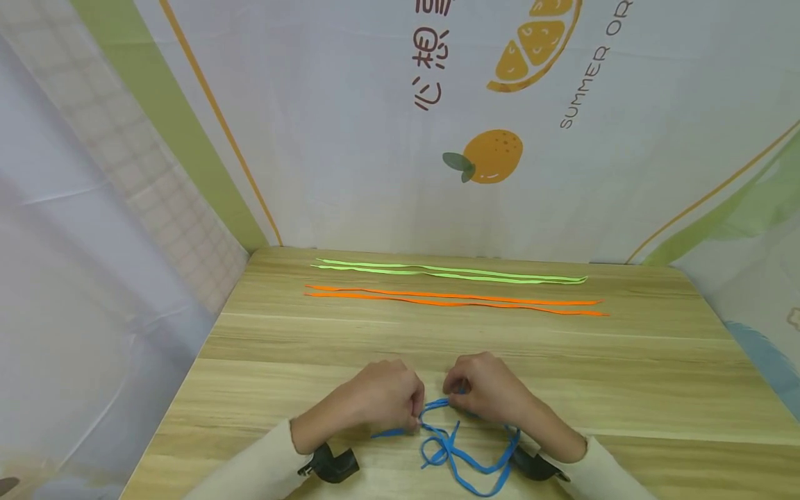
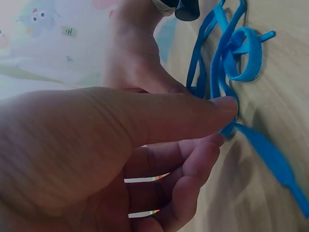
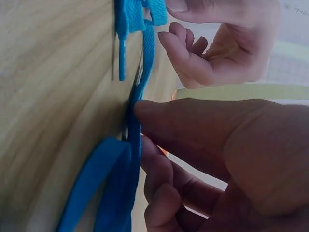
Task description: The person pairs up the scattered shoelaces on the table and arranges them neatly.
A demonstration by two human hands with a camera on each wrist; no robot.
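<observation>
A blue shoelace [image 1: 461,455] lies in loose loops on the table between and below the two hands. My left hand [image 1: 390,396] pinches it between thumb and fingers, as the left wrist view shows, and a flat blue end [image 2: 268,154] sticks out past the thumb tip. On the other side, my right hand [image 1: 490,389] pinches another stretch of the same blue lace [image 3: 136,111] between thumb and forefinger, close over the wood. A small coil [image 2: 248,55] with a tipped end lies near the left thumb.
Two orange laces [image 1: 456,301] lie nearly straight across the table [image 1: 262,389] beyond the hands. Behind them runs a pair of light green laces [image 1: 450,272]. A white printed curtain [image 1: 350,139] hangs along the table's back edge. Each wrist wears a black camera mount [image 1: 336,465].
</observation>
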